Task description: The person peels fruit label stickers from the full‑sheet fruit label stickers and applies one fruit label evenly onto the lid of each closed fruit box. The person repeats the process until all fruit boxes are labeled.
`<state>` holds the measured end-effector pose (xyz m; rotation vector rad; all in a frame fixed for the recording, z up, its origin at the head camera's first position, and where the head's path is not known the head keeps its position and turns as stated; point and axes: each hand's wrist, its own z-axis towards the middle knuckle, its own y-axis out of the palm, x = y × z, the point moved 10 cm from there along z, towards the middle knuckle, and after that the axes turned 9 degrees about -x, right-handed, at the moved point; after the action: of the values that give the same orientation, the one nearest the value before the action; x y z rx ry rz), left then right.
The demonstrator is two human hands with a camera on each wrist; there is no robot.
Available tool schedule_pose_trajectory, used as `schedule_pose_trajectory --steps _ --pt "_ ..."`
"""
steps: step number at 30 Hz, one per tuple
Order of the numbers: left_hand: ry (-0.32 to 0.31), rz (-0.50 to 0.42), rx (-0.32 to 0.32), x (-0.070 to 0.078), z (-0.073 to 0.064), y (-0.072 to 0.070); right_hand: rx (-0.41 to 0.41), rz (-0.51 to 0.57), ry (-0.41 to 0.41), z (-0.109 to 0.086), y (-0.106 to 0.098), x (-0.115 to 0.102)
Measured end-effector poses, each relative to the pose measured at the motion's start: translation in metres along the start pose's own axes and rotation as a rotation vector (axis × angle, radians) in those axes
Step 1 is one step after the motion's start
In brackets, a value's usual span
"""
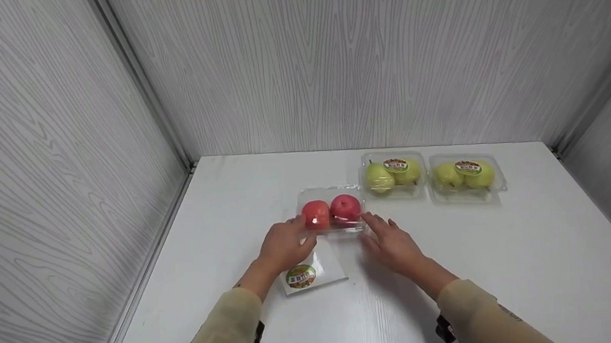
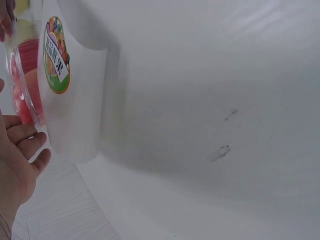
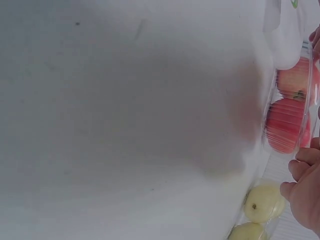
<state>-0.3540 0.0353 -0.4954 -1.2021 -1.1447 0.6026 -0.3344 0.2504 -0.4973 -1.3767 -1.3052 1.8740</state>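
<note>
A clear plastic fruit box (image 1: 330,192) holds two red apples (image 1: 346,208), side by side. My left hand (image 1: 284,245) grips its left end, fingers bent at the corner. At the opposite end my right hand (image 1: 395,245) holds it with the fingertips; in the right wrist view that hand (image 3: 306,185) shows bent fingers by the box's ribbed wall. Just in front of the box, partly under my left hand, lies a white label sheet (image 1: 326,266) with an oval fruit sticker (image 1: 301,276). In the left wrist view the label sheet (image 2: 82,110) curls up at its edge.
Two more clear boxes stand at the back right: a left pear box (image 1: 396,191) and a right pear box (image 1: 468,196), each with pale green pears and an oval sticker. Grey wood-grain panels (image 1: 329,64) enclose the white table (image 1: 220,212) at the back and sides.
</note>
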Motion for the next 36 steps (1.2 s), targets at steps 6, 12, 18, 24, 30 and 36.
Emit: schedule_pose_trajectory --steps 6,12,18,24,30,36 --pt "0.029 0.04 0.005 0.011 -0.006 0.002 0.029 0.0 -0.015 -0.015 -0.002 -0.002" --pt "0.029 0.063 -0.014 0.018 -0.011 0.006 0.019 0.015 0.014 -0.025 -0.001 0.004" --pt "0.024 0.054 -0.023 0.025 -0.014 0.007 0.036 0.0 0.005 -0.034 -0.003 0.005" --pt "0.027 0.037 -0.029 0.031 -0.015 0.011 0.033 0.009 0.027 -0.043 -0.001 0.011" --pt "0.037 0.035 -0.03 0.039 -0.016 0.013 0.033 0.011 0.038 -0.051 -0.003 0.016" --pt "0.035 0.021 -0.036 0.045 -0.016 0.016 0.049 0.012 0.049 -0.058 -0.007 0.019"
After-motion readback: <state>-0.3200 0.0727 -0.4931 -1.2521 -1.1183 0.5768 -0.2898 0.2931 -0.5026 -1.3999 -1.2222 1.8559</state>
